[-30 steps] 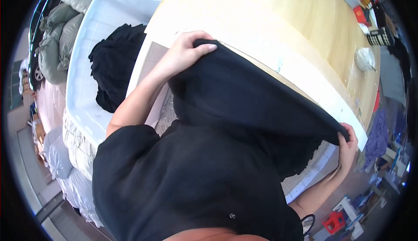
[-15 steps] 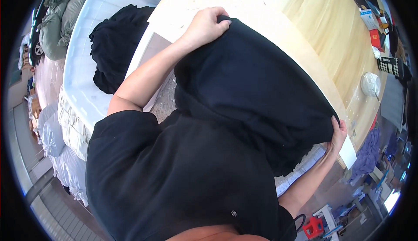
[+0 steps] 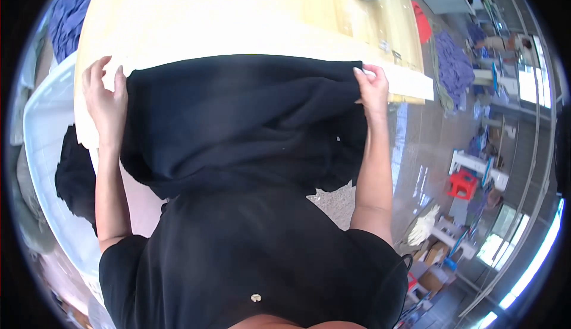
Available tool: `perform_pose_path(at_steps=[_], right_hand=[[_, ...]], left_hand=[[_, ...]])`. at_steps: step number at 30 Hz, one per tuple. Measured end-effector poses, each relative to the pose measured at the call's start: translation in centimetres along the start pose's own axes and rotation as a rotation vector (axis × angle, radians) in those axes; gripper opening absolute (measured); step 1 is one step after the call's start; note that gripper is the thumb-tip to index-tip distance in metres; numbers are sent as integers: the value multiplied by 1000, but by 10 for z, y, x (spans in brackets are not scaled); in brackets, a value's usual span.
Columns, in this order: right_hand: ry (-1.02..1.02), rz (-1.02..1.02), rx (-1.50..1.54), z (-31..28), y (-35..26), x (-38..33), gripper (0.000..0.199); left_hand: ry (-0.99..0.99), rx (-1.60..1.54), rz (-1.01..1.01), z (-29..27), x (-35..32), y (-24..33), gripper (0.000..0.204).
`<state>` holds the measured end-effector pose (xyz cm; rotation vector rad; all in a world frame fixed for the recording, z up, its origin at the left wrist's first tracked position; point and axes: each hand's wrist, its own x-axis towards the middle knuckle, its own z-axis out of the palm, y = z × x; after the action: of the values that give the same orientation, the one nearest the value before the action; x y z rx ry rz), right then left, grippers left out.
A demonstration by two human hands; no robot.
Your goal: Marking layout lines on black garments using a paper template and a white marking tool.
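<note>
**Black cloth (image 3: 238, 109) spread at the table (image 3: 238, 19) edge**

My right hand (image 3: 375, 90) pinches its far right corner; my left hand (image 3: 106, 100) is wide beside the left one. Its near side blends into my black shirt (image 3: 256, 251). At left, a pale tub (image 3: 44, 115) holds a dark fabric heap (image 3: 74, 177), partly hidden.

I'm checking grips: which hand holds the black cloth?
The right hand grips the black cloth at its right corner; the left hand is open beside it.
</note>
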<state>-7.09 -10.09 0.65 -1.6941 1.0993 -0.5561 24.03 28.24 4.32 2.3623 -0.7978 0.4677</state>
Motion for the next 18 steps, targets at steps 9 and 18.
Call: perform_pose_path(at_steps=[9, 18], right_hand=[[58, -147, -187, -1, 13, -5, 32], [133, -150, -67, -7, 17, -7, 30]], left_hand=[[-641, -378, 681, 134, -44, 280, 36], [-516, -225, 793, 170, -76, 304, 48]])
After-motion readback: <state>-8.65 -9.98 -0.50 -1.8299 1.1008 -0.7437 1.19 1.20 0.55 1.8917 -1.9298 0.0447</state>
